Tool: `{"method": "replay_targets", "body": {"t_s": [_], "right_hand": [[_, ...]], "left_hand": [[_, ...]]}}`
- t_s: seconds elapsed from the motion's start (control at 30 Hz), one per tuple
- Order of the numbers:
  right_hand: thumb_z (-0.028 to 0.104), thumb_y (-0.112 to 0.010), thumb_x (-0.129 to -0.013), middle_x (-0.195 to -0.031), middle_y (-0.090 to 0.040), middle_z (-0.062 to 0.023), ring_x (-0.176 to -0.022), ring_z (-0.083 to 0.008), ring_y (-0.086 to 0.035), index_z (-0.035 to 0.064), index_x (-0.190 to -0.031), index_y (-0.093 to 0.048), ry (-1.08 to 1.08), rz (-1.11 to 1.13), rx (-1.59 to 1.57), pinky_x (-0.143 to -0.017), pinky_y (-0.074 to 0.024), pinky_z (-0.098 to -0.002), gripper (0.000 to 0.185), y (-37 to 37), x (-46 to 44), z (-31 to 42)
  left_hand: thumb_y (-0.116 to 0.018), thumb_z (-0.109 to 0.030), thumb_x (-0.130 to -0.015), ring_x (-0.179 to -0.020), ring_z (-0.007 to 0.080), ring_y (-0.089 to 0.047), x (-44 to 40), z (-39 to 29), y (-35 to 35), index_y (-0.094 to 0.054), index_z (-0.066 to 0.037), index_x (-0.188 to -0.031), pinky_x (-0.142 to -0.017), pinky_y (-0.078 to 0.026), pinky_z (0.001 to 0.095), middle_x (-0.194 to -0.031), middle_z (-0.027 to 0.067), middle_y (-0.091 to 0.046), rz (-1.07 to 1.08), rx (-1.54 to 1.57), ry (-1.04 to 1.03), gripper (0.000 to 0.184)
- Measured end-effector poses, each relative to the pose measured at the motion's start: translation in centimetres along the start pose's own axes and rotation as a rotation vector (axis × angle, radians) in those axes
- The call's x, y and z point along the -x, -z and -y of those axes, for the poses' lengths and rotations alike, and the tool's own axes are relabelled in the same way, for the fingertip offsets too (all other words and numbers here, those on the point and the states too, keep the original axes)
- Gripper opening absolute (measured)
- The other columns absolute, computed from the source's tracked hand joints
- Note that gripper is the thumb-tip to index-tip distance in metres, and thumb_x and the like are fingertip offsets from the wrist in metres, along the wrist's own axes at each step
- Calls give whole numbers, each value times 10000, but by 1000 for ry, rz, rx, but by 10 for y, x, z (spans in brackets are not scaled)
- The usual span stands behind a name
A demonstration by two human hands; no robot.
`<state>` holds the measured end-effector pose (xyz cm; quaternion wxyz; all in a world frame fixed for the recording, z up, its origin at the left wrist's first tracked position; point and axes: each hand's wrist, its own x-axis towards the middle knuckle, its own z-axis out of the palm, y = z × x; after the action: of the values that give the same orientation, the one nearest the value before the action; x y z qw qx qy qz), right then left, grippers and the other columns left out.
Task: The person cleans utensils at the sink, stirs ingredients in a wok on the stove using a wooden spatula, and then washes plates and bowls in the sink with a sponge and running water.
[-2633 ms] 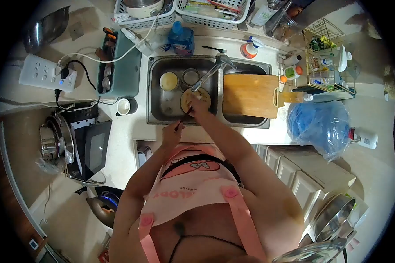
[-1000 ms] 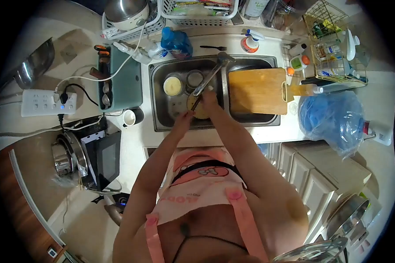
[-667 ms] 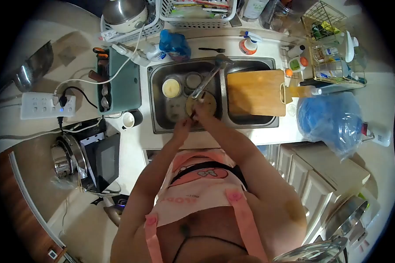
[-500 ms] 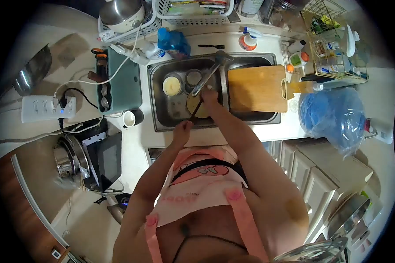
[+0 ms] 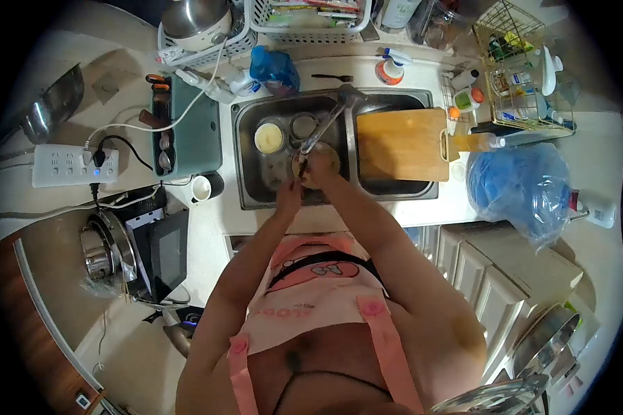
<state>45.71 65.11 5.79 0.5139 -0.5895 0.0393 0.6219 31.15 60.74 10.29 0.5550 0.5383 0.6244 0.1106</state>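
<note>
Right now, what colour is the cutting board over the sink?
The cutting board is light honey-brown, like bare wood; the head view shows it best.

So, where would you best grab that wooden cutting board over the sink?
Probably by the loop handle on the right edge of the wooden cutting board, reaching from above: the loop offers a ready grip, while an amber bottle close by crowds that side.

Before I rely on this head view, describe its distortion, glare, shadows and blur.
Head view: wide-angle distortion bows straight edges and leaves the corners black. Head view: bright glints mark the shiny curved metal bowl, and shadow falls on the cream wall beside it. Head view: the bare right hand, bare left hand and thin dark utensil look soft; I cannot tell exactly how they meet.
</note>
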Motion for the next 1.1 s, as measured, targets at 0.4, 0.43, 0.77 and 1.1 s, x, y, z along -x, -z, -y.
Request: {"method": "replay_targets", "body": {"t_s": [0.4, 0.43, 0.77, 1.1], "right_hand": [[374, -726, -879, -676, -635, -54, -563, -136, -601, 39, -942, -651, 377, 442, 835, -487, -467, -295, 348, 25, 52, 56], [374, -729, -881, -683, -637, -46, -563, -130, -600, 52, -962, -651, 381, 489, 758, -485, -464, -284, 341, 27, 52, 60], [217, -736, -872, -833, -676, -112, -726, -260, -675, 79, -1180, -576, 311, 302, 923, -643, -554, -397, 374, 58, 63, 82], [67, -685, -758, -1609, -239, -193, -1057, -390, -635, -15, -1480, -372, 1194, -171, 1643, -927, -536, -446, 791, 84, 51, 180]], "left_hand": [[-593, -251, -959, -840, 122, -545, -72, -24, 24, -676, -89, -1105, -671, -432, 282, -989, 3, -644, 184, 511, 217, 233], [-580, -233, -960, -807, 117, -537, -72, -32, 20, -690, -79, -1027, -653, -421, 272, -942, 4, -642, 152, 534, 141, 200], [-551, -155, -976, -721, 114, -571, -87, -50, 47, -675, -37, -1018, -679, -459, 260, -854, 21, -649, -8, 717, -33, 176], [-583, -137, -1021, -804, 51, -584, -36, -64, 142, -687, -4, -984, -758, -463, 210, -918, 12, -705, -400, 343, -510, 173]]}}
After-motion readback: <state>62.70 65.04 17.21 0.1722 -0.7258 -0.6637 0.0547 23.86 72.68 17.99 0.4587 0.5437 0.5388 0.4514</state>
